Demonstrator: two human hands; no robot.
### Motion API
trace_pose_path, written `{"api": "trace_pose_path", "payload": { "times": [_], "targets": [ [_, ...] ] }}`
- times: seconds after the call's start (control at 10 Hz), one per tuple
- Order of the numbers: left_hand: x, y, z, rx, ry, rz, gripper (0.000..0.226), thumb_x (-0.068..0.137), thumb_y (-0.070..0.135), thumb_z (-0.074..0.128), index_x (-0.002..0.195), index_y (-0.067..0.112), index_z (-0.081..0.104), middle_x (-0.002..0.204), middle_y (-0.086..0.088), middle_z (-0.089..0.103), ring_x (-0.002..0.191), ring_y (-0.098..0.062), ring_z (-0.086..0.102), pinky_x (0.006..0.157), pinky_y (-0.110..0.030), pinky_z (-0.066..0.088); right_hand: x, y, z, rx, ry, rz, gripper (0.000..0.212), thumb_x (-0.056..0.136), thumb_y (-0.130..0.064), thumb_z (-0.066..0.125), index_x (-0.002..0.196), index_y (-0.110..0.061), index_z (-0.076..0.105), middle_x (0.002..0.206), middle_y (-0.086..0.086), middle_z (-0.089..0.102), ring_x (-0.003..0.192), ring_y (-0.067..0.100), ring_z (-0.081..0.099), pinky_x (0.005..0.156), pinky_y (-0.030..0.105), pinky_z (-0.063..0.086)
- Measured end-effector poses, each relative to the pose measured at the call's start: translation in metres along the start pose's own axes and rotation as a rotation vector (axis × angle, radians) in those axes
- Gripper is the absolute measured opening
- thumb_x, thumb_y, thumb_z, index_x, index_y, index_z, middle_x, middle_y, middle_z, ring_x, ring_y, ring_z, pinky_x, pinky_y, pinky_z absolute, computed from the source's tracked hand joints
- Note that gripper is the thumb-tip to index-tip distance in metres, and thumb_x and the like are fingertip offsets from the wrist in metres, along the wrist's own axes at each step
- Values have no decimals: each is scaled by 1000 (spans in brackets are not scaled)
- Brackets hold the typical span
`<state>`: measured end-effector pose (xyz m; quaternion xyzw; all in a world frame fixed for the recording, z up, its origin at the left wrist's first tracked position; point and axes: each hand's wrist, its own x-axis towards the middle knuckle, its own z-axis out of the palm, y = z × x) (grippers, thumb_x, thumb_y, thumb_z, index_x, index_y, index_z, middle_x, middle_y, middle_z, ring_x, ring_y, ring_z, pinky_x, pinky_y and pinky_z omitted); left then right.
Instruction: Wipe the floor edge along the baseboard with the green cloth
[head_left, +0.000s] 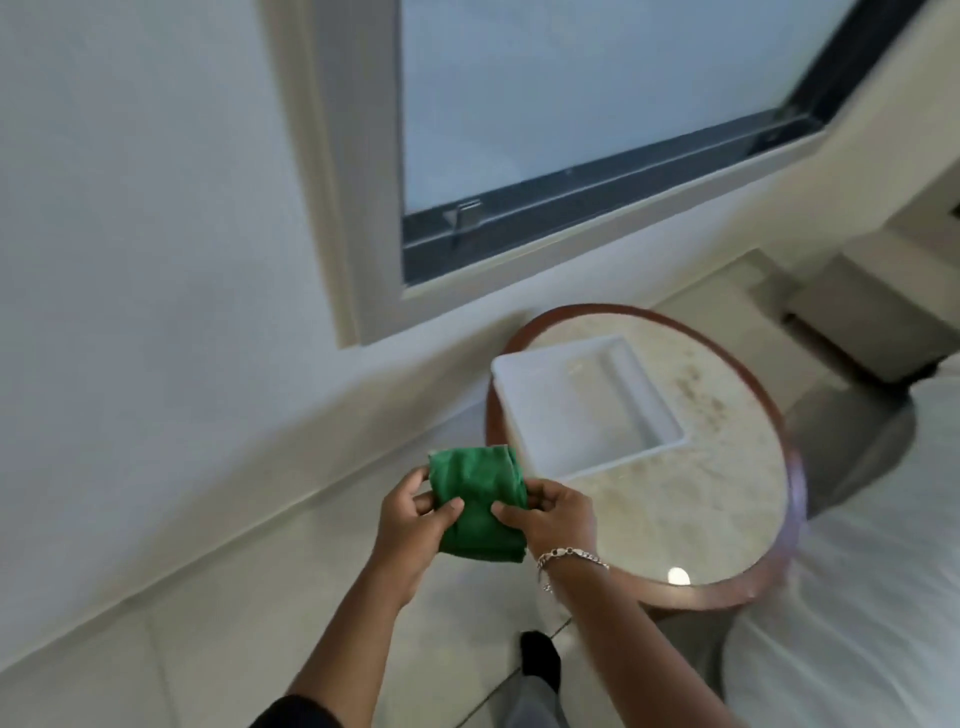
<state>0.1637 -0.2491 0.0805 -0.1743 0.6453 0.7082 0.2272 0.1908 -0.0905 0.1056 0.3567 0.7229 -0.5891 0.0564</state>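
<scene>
A folded green cloth (475, 501) is held up in front of me, above the floor. My left hand (410, 525) grips its left edge, thumb on top. My right hand (556, 517), with a chain bracelet at the wrist, grips its right edge. The pale baseboard (249, 512) runs diagonally from lower left up toward the round table, where the white wall meets the light tiled floor (270, 597). Both hands are well above that floor edge.
A round table (727, 457) with a dark wooden rim stands right of my hands, carrying a white plastic tray (582, 405). A window (571, 130) is set in the wall above. White bedding (872, 597) lies at the right. My dark shoe (540, 657) is on the tiles below.
</scene>
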Motion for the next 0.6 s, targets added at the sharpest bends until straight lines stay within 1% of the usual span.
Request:
{"api": "trace_pose_path", "payload": {
  "times": [0.1, 0.2, 0.3, 0.4, 0.5, 0.6],
  "targets": [
    [40, 11, 83, 85, 28, 32, 39, 82, 2, 73, 111, 25, 62, 103, -14, 77, 93, -31, 74, 86, -55, 59, 68, -12, -59, -103, 80, -64, 28, 63, -6, 86, 87, -15, 76, 80, 3, 78, 74, 19, 74, 79, 42, 62],
    [99, 4, 159, 165, 101, 51, 32, 78, 10, 78, 102, 26, 63, 105, -9, 78, 92, -23, 73, 84, -44, 61, 156, -15, -99, -240, 97, -115, 30, 66, -10, 83, 95, -15, 76, 87, 2, 78, 78, 15, 72, 82, 35, 60],
    [154, -7, 209, 264, 189, 18, 37, 80, 12, 76, 113, 20, 61, 110, -7, 74, 89, -19, 68, 70, -27, 54, 231, -9, -114, -344, 106, -147, 35, 71, -9, 80, 104, -16, 74, 96, 4, 78, 81, 13, 67, 78, 21, 51],
    [194, -23, 234, 380, 189, -24, 58, 84, 5, 70, 137, 17, 49, 120, -8, 68, 103, -23, 65, 75, -22, 50, 282, 6, -119, -409, 27, -132, 50, 73, -14, 79, 120, -22, 65, 106, 5, 75, 86, 13, 64, 80, 22, 50],
    [205, -17, 237, 546, 142, -47, 56, 87, 5, 65, 137, 16, 44, 127, -10, 63, 117, -28, 61, 84, -29, 49, 295, 5, -123, -415, -57, -90, 62, 77, -16, 79, 133, -17, 53, 120, 8, 70, 105, 19, 66, 92, 30, 53],
    [200, 15, 220, 644, 172, 53, 57, 90, 12, 63, 142, 12, 41, 137, -13, 58, 124, -29, 56, 90, -29, 44, 261, -12, -140, -232, 60, -207, 51, 79, -22, 78, 127, -19, 59, 123, 4, 68, 105, 14, 66, 93, 30, 55]
  ]
}}
